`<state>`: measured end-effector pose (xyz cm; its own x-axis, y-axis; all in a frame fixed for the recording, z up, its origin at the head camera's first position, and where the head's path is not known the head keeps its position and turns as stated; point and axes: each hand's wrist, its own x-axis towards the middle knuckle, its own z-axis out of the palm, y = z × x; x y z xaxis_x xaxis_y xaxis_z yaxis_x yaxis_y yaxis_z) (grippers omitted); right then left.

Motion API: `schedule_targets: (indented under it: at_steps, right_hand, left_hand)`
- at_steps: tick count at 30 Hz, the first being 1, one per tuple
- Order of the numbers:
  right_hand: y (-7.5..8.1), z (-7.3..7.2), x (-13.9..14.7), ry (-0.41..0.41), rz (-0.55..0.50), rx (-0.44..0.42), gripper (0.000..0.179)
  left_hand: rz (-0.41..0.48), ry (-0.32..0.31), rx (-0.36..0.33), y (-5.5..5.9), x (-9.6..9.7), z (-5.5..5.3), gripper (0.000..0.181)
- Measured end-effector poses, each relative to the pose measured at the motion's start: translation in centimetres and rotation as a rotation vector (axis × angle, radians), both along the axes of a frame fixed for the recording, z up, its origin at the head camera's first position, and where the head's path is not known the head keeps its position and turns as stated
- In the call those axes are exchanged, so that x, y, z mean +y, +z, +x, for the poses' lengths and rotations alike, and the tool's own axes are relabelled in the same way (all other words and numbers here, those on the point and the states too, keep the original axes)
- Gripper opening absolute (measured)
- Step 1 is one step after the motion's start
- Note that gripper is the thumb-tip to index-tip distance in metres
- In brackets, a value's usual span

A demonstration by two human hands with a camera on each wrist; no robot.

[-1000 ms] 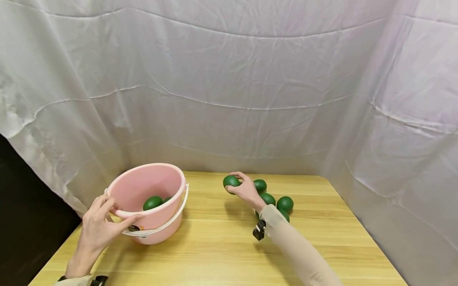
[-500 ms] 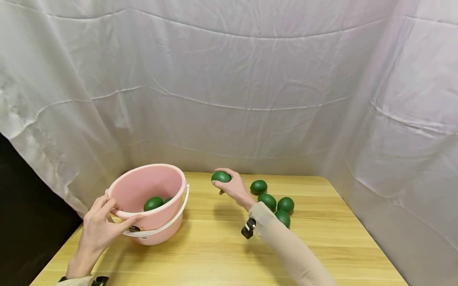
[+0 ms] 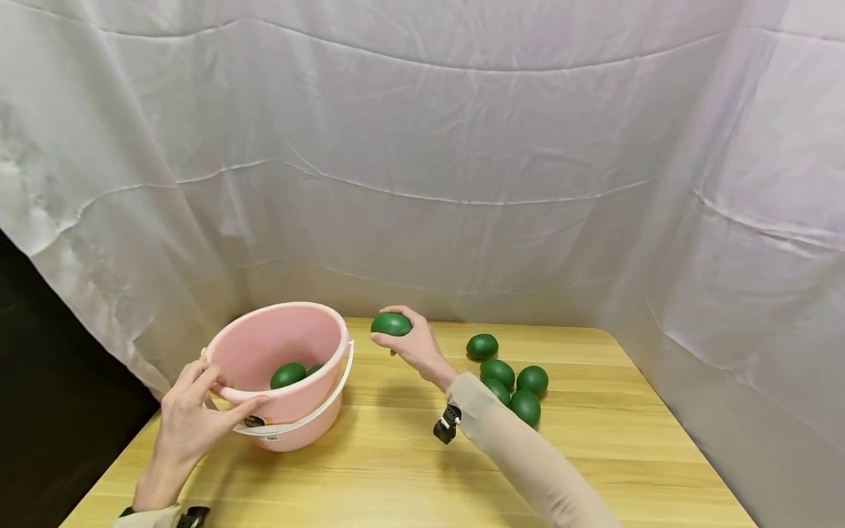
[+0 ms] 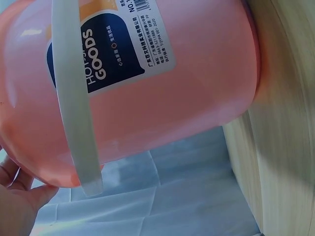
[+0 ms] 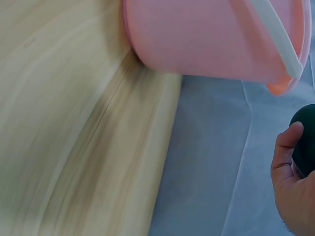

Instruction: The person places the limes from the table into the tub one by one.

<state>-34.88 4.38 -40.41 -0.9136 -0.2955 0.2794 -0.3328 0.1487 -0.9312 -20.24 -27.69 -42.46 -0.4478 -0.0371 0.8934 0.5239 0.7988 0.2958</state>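
Note:
A pink bucket [image 3: 310, 411] with a white handle [image 3: 310, 419] stands on the left of the table, leaning slightly. My left hand [image 3: 191, 418] grips its near-left rim, thumb outside; the left wrist view shows that hand [image 4: 19, 196] beside the bucket's labelled wall [image 4: 162, 108]. Inside the bucket lie a smooth dark green avocado [image 3: 287, 375] and part of another. To the right of the bucket, above the table, my right hand [image 3: 419, 348] holds an avocado [image 3: 391, 324] between thumb and fingers. In the right wrist view this avocado [image 5: 306, 137] is cut off by the frame.
Several more avocados [image 3: 497, 372] lie in a loose group on the wooden table [image 3: 396, 469], right of the right forearm. A pale curtain [image 3: 422, 249] hangs behind and to the right side. Black material [image 3: 59, 411] is at the far left.
My right hand has moved left toward the bucket with the avocado, away from the group on the table. My left hand still grips the rim.

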Motion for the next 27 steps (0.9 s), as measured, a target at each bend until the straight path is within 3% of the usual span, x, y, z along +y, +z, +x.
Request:
schedule_targets:
  at_steps: [7,12,19,27]
  right_hand:
    - [1.1,0.6,-1.0,-0.003,-0.007,-0.006,0.046]
    - [2.0,1.0,-2.0,0.033,-0.025,0.007,0.050]
    - [3.1,1.5,-4.3,0.058,-0.076,0.046,0.051]
    - [3.8,1.9,-6.2,0.074,-0.071,0.060,0.056]
  left_hand:
    - [0.014,0.001,-0.047,0.1,0.1,0.2,0.072]
    - [0.009,0.023,-0.024,0.1,0.2,0.1,0.075]
    - [0.010,-0.011,0.022,0.2,0.2,-0.1,0.073]
    - [0.014,-0.007,-0.072,0.2,0.0,0.2,0.061]
